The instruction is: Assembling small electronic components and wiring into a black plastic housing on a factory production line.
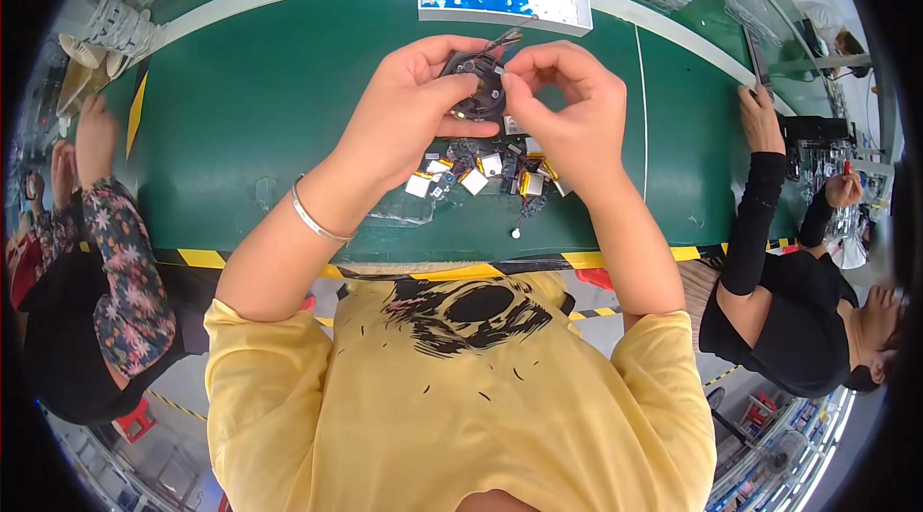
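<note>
My left hand (409, 99) holds a round black housing (486, 97) with an open inside and small components, its thumb lying across the front and its fingers behind. Thin dark wires (504, 39) stick up from the housing's top edge. At the right edge of the same part, my right hand (577, 103) pinches thumb and forefinger together; what lies between the tips is too small to make out. On the bench just below both hands lies a loose heap of small silver battery cells (474, 181) with yellow tape, mixed with dark parts and wires.
A white box (505, 16) of small blue pieces stands at the far side of the green bench (288, 60). Yellow-black tape (452, 272) marks the near edge. Co-workers sit at left (130, 281) and right (769, 291), their hands at the bench.
</note>
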Motion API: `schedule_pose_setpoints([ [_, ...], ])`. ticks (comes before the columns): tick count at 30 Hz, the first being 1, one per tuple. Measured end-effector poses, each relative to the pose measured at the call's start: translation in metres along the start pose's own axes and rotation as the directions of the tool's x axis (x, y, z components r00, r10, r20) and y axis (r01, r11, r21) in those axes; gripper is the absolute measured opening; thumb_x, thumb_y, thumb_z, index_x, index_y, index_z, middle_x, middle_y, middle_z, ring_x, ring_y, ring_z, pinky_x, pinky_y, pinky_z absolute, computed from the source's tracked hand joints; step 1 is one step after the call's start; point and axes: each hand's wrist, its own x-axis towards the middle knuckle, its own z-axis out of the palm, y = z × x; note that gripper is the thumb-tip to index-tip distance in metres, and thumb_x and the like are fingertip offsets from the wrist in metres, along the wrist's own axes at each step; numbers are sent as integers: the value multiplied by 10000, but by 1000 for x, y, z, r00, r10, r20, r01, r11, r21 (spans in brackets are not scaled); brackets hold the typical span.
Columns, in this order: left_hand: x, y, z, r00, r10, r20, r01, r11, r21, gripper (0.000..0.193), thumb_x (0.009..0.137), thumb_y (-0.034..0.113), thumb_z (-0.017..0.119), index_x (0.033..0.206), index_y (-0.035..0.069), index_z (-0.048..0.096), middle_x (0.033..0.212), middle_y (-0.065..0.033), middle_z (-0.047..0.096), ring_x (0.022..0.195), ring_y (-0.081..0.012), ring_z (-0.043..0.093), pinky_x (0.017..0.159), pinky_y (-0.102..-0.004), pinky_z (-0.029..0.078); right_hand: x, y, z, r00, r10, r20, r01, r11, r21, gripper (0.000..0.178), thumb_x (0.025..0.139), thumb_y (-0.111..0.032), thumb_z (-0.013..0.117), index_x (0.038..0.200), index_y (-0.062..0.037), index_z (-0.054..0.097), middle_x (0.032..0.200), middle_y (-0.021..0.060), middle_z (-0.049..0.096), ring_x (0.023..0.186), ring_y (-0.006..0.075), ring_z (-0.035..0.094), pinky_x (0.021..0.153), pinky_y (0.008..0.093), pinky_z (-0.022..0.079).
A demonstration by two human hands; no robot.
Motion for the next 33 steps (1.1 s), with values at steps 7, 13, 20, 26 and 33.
schedule_pose_setpoints([
  [7,-3,7,5,1000,11,-14,-12,1000,-24,294,915,6,486,1203,-32,536,1066,-82,634,914,-149,655,754,-326,604,10,-5,10,928,-373,-24,346,882,-320,157,650,11,723,782,-37,651,794,79,637,724,234,614,639,310,511],
  [13,-9,6,10,995,98,-7,-99,994,-48,289,932,-24,454,1212,-47,522,1041,-86,631,917,-124,639,797,-303,596,10,-4,12,895,-446,-35,411,851,-326,162,644,20,724,782,-40,662,796,79,636,722,227,610,622,309,501],
  [20,-21,-5,14,969,248,1,-247,965,88,302,917,-43,498,1218,-58,514,1037,-90,633,920,-117,634,787,-265,585,2,5,13,847,-531,-26,496,808,-319,154,657,27,727,783,-40,669,779,81,630,720,226,607,633,315,489],
  [26,-21,-7,9,971,240,16,-241,969,49,298,909,-14,514,1203,-51,536,1020,-92,642,900,-130,646,751,-273,593,-4,15,15,794,-604,-69,566,776,-277,119,691,19,717,788,-32,669,767,92,627,733,243,612,645,322,486],
  [33,-16,11,8,997,64,52,-60,996,-62,290,915,74,523,1180,-36,563,1014,-134,666,838,-188,685,669,-290,601,-5,2,-5,991,-55,-120,94,930,354,110,912,-41,594,961,37,655,936,80,661,797,113,627,737,248,513],
])
